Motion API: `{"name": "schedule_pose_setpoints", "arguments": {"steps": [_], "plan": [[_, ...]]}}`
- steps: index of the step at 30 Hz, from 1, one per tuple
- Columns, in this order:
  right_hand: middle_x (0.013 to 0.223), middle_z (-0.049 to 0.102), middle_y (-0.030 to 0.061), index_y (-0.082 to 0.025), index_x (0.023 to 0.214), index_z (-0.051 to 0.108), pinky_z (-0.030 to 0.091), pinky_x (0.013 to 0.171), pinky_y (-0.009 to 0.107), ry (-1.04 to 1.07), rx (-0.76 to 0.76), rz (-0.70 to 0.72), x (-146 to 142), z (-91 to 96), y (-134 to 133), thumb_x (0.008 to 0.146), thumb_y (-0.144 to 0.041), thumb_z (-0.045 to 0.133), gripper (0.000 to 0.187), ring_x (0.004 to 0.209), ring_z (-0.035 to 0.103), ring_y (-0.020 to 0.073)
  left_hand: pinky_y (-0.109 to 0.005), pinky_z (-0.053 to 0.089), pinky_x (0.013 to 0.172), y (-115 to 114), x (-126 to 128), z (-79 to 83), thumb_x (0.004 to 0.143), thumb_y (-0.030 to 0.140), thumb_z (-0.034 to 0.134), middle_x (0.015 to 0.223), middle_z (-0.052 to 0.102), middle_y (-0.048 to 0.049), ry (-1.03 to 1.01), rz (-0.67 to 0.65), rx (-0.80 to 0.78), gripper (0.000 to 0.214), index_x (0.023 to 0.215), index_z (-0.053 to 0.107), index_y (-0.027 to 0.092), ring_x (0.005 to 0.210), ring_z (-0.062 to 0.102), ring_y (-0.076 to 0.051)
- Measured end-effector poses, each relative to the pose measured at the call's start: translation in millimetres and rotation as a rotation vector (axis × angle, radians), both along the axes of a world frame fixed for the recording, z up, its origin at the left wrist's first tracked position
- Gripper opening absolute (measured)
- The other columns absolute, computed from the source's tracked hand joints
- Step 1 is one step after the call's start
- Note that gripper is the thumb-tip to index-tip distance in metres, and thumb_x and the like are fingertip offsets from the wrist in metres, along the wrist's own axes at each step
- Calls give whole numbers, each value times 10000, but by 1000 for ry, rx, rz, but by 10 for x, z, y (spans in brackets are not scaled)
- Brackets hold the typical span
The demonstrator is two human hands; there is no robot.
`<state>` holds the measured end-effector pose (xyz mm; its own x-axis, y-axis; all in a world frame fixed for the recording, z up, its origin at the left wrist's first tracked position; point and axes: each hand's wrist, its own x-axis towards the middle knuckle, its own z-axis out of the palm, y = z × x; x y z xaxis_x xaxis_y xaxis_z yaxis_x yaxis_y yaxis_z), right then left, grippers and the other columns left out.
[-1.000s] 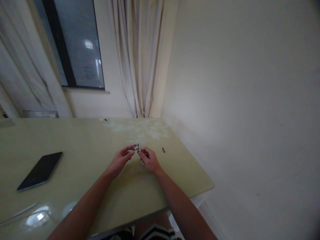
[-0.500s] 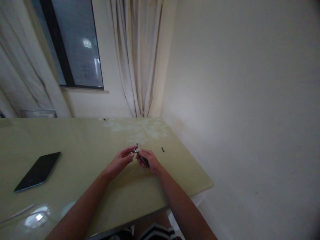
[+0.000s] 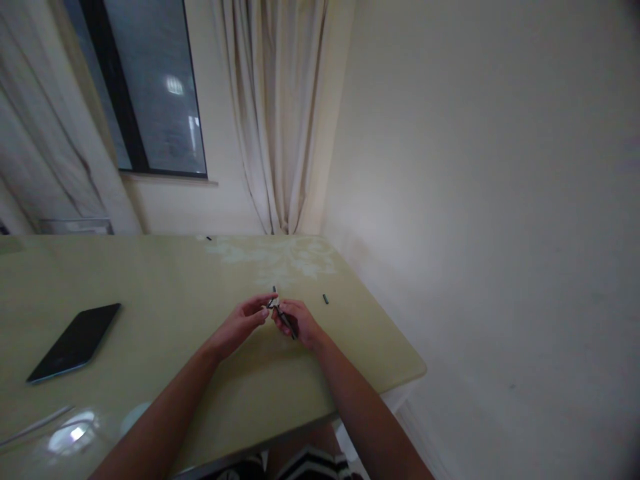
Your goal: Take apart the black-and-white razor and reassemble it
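Both of my hands meet over the middle of a pale green table [image 3: 175,287]. My right hand [image 3: 296,321] is closed around a thin dark stick-like object [image 3: 286,320], perhaps a pen. My left hand [image 3: 241,323] pinches the small upper end of that object [image 3: 273,301] between thumb and fingertips. What the small end piece is cannot be made out. A tiny dark piece [image 3: 325,299] lies on the table just right of my right hand.
A dark tablet [image 3: 74,342] lies flat at the table's left. A thin pale stick [image 3: 35,427] rests near the front left edge. Behind the table are a window [image 3: 145,87], curtains [image 3: 280,113] and a plain wall on the right. The table's right edge is close to my right forearm.
My right hand turned the thin object so that its dark length now lies across the palm. Both hands stay together in the same spot. The view shifted slightly.
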<state>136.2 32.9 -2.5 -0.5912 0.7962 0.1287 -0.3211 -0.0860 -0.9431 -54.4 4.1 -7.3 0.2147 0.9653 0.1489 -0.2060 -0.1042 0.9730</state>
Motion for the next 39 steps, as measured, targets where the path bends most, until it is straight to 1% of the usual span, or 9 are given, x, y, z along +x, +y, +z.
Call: {"name": "schedule_pose_setpoints", "arguments": {"steps": [5, 10, 13, 16, 22, 26, 33, 39], "plan": [[614, 591, -19, -142, 823, 669, 272, 396, 213, 10, 6, -5, -4, -4, 1, 819, -452, 664, 309, 431, 453, 76, -376, 470, 931, -13, 21, 28, 737, 432, 875, 1084, 743, -81, -27, -3, 5, 567, 1245, 735, 222, 994, 650, -240], [623, 597, -20, -145, 833, 671, 279, 402, 213, 6, 25, -10, -4, -8, 7, 824, -461, 669, 316, 430, 453, 73, -362, 467, 913, -1, 14, -13, 783, 426, 843, 1121, 743, -75, -21, -2, -15, 528, 1268, 726, 254, 1010, 647, -234], [620, 600, -19, -146, 825, 676, 281, 403, 216, 18, 24, -2, -2, 5, -1, 818, -448, 669, 303, 427, 455, 75, -364, 468, 909, 8, 8, -24, 767, 419, 856, 1113, 743, -78, -52, -9, -16, 536, 1261, 733, 250, 998, 649, -233], [620, 601, -17, -146, 815, 676, 278, 405, 214, 12, 5, -6, 1, 20, -13, 813, -449, 672, 303, 432, 465, 75, -364, 470, 904, 3, 11, -10, 755, 426, 867, 1084, 739, -77, -65, -6, -17, 532, 1238, 745, 239, 972, 648, -225], [621, 602, -18, -143, 813, 686, 278, 407, 209, 5, 5, -5, 11, 17, -14, 812, -443, 672, 300, 434, 468, 72, -352, 473, 880, 2, 15, 4, 744, 439, 876, 1071, 720, -68, -80, 11, -16, 550, 1243, 737, 255, 954, 634, -213], [597, 587, -28, -151, 795, 680, 279, 405, 209, -17, 3, -7, 16, 1, -3, 803, -446, 675, 294, 435, 462, 76, -358, 466, 881, -5, 12, 21, 733, 450, 881, 1029, 722, -67, -46, 13, 1, 530, 1198, 751, 233, 941, 631, -219], [604, 591, -23, -151, 786, 674, 286, 420, 212, -26, -3, -25, 14, 16, -13, 790, -453, 673, 303, 441, 461, 75, -349, 456, 874, -45, 24, 81, 757, 442, 864, 1077, 718, -67, -24, 15, -1, 511, 1208, 741, 237, 956, 622, -220], [619, 589, -21, -149, 794, 669, 280, 430, 212, -30, 5, -18, 14, -3, -6, 796, -460, 680, 311, 449, 461, 75, -359, 457, 894, -24, 27, 56, 752, 433, 871, 1068, 716, -63, -46, -16, 7, 492, 1184, 736, 239, 973, 631, -224]]}}
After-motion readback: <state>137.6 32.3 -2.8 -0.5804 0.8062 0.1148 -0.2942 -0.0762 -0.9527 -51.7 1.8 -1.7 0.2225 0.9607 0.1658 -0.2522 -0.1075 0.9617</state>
